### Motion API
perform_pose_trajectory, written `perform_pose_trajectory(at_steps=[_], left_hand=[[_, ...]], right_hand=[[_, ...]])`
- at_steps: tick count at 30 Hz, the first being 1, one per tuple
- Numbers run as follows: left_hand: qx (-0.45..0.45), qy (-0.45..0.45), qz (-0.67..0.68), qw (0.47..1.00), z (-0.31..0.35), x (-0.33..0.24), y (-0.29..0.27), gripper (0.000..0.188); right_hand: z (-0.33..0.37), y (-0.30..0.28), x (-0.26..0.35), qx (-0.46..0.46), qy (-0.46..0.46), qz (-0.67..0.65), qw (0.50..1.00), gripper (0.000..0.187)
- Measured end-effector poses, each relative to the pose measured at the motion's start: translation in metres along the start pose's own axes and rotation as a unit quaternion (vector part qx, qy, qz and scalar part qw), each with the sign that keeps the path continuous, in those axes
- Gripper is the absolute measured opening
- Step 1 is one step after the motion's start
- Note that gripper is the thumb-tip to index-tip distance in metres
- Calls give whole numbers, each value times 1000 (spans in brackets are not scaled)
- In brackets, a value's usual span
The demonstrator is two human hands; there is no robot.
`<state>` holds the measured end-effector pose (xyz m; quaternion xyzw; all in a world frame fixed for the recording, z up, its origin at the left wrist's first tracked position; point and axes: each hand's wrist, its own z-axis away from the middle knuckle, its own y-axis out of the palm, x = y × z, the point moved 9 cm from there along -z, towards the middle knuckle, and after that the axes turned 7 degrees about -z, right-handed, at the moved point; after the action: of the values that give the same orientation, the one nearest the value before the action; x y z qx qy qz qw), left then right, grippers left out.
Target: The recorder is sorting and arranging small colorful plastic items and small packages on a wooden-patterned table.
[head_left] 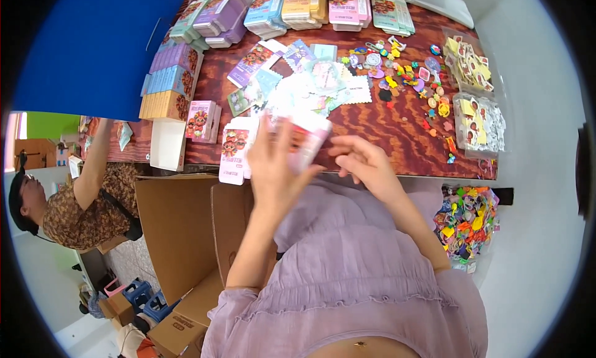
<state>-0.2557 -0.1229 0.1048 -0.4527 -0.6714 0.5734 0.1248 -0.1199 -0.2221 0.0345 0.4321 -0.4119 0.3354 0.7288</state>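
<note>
My left hand (273, 172) grips a small pink-and-white cardboard box (308, 138) at the near side of the table, its fingers across it and its thumb at the lower edge. Motion blurs the fingers and box. To the right, my right hand (367, 165) is loosely curled with fingers apart and nothing seen in it. Another pink box (233, 159) lies beside my left hand, overhanging the table edge. Beyond both hands spreads a pile of clear and pale foil packets (316, 85). Small colourful plastic charms (410, 76) lie scattered at the right.
Stacked coloured boxes (304, 7) line the table's back and left. Trays of stickers (478, 125) stand at the right edge. An open carton (177, 228) sits below on the left, a bag of plastic trinkets (469, 224) below on the right. Another person (81, 203) works at far left.
</note>
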Motion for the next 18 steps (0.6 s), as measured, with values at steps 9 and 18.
perform_pose_trajectory(at_steps=[9,18], left_hand=[[394,-207,683,579,46,-22,92,73],[333,-131,681,638,30,-42,88,77]], right_hand=[[8,-13,8,-13,-1,-93,996,19],[25,6,78,-25,-329,350,877,21]])
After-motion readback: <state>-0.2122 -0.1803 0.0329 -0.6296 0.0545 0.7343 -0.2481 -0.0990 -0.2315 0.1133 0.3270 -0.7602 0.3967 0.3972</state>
